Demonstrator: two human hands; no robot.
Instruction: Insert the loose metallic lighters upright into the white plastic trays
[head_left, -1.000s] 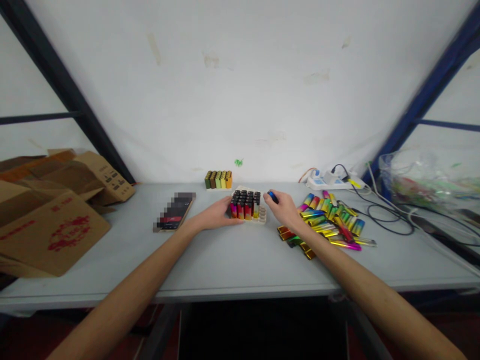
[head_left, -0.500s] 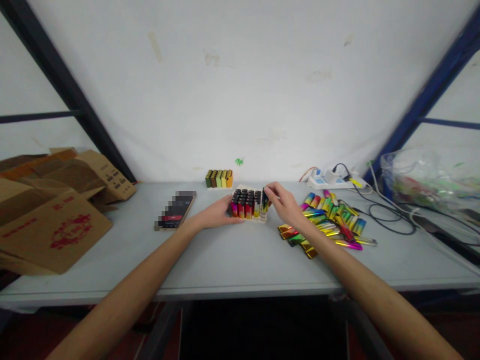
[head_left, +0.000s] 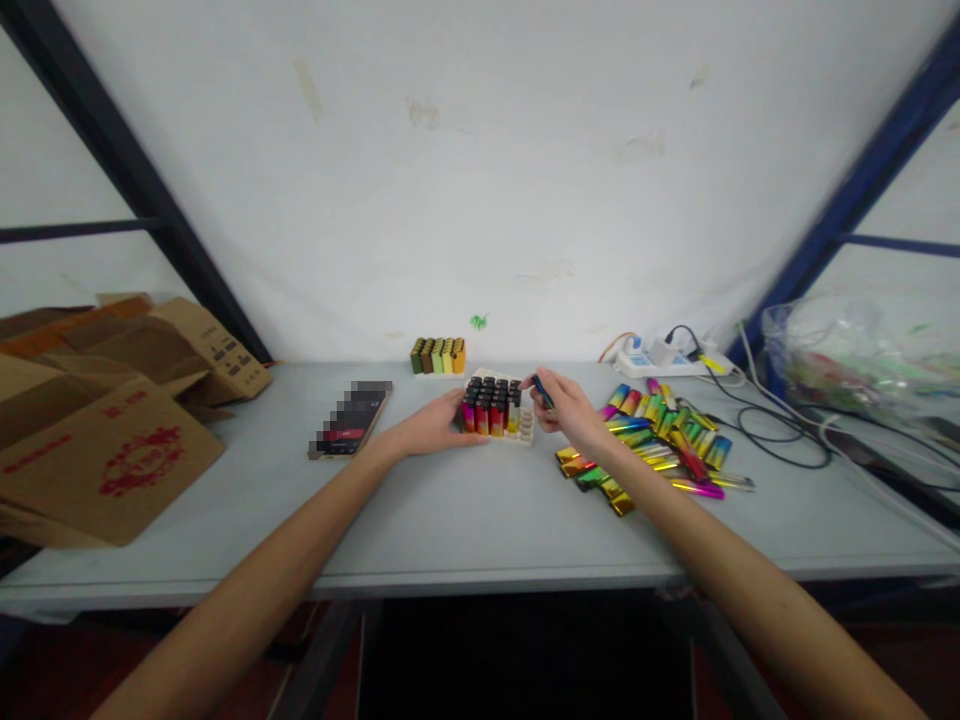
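A white tray (head_left: 527,430) stands on the table with rows of upright lighters (head_left: 493,410) in it, black-topped with shiny red, pink and yellow bodies. Its right-hand column shows bare slots. My left hand (head_left: 435,425) is closed around the tray's left side, thumb along the front and the other fingers partly hidden behind. Just right of the tray, my right hand (head_left: 566,408) pinches a dark lighter (head_left: 543,391), tilted and apart from the slots. Close beside that hand lies a loose pile of shiny multicoloured lighters (head_left: 660,440), partly covered by my right forearm.
Another block of yellow and green lighters (head_left: 438,357) stands by the wall. A phone (head_left: 352,420) lies left of my left hand, and cardboard boxes (head_left: 120,440) fill the left end. A power strip (head_left: 667,360), cables (head_left: 780,440) and a plastic bag (head_left: 832,350) are at the right.
My right hand has drawn the lighter out of the tray's right column, slightly to the right, and tipped it from upright to slanted. My left hand stays on the tray.
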